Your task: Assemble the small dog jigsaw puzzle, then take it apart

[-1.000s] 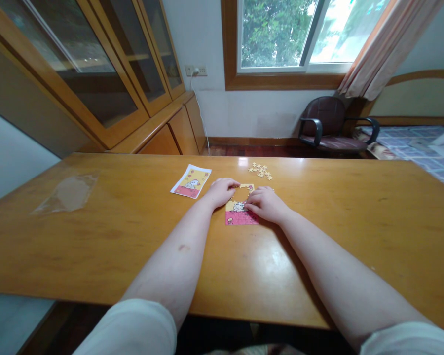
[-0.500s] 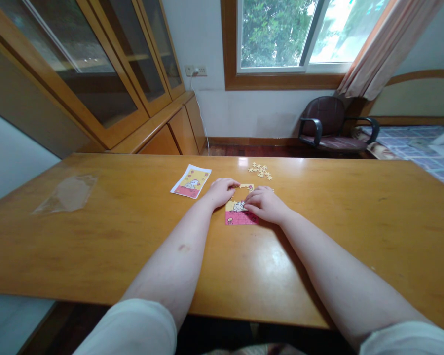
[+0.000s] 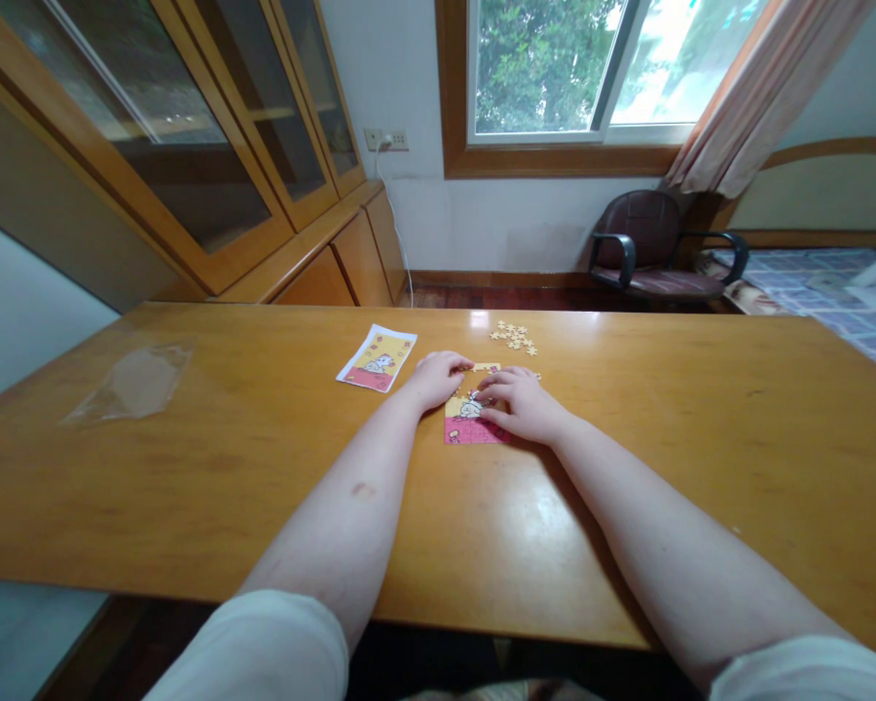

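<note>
A small jigsaw puzzle point(image 3: 470, 426), yellow above and pink below with a white cartoon animal, lies partly assembled in the middle of the wooden table point(image 3: 263, 467). My left hand point(image 3: 438, 378) rests with curled fingers on the puzzle's upper left corner. My right hand point(image 3: 522, 401) lies over the puzzle's right side, fingertips pressed together on its middle; whether a piece is under them is hidden. Several loose pieces point(image 3: 513, 337) lie scattered farther back. A printed reference card point(image 3: 378, 358) with the same picture sits to the left.
A clear plastic bag point(image 3: 132, 382) lies flat at the table's left. Glass-door wooden cabinets point(image 3: 211, 146) stand along the left wall. Behind the table are a dark armchair point(image 3: 661, 248), a window with a curtain point(image 3: 759, 88), and a bed point(image 3: 832, 282) at the right.
My right hand has crept a little to the left and up over the puzzle, its fingertips now nearer the middle. My left hand has stayed in place.
</note>
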### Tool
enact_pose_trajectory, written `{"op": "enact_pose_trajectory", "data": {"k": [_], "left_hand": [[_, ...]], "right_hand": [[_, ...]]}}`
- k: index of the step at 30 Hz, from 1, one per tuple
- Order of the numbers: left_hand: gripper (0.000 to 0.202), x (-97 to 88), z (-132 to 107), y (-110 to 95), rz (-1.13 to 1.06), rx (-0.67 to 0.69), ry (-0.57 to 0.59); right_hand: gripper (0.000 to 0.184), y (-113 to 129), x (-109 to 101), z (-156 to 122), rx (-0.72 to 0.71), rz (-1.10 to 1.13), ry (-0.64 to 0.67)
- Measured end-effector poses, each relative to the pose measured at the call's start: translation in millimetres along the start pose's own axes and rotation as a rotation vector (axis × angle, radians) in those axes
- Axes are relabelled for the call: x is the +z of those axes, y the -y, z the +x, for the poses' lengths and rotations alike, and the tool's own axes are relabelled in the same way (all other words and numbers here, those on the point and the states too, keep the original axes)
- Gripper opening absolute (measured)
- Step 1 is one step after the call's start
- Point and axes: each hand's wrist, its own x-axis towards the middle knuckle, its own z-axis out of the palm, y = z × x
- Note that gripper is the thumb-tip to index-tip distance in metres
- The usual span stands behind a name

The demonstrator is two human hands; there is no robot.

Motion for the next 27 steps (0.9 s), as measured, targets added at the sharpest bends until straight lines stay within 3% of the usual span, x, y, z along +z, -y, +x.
{"op": "enact_pose_trajectory", "data": {"k": [27], "left_hand": [[0.033,0.2,0.4,0.7,-0.001,0.001,0.001]], "right_hand": [[0.030,-1.5,1.9,1.2,-0.023,-0.020,-0.016]]}}
